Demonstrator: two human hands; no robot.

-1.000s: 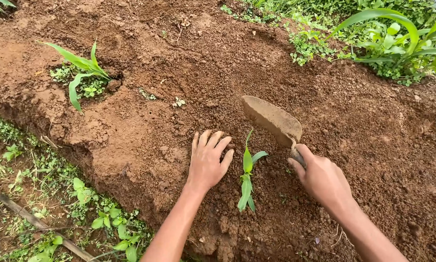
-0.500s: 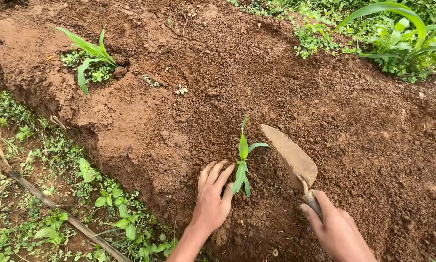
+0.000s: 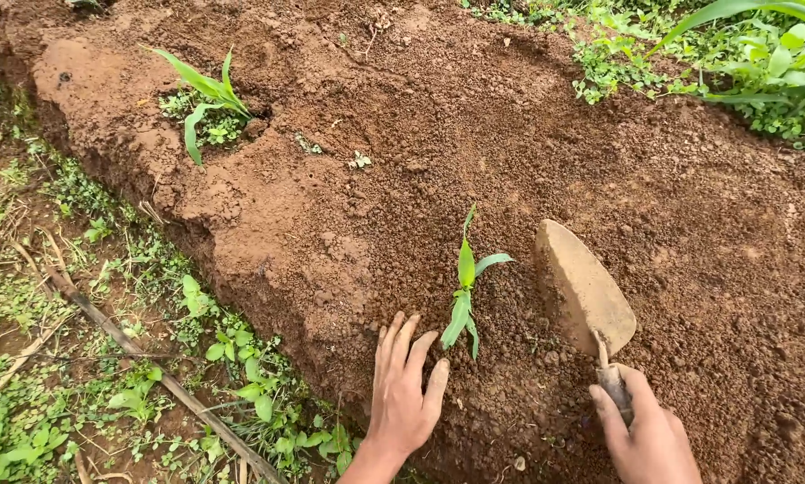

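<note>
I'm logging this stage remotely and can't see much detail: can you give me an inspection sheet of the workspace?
Surface: raised bed of loose red-brown soil, crumbly, steep left bank.
Job's things: small green seedling upright in the soil; trowel with soil-coated blade resting on the soil to its right.
Clutter: larger seedling with weeds at its base, far left; thin stick in the furrow.
Hands: left hand flat on the soil beside the seedling; right hand gripping the trowel handle.
Cables: nothing seen.
Surroundings: weeds along both sides.
</note>
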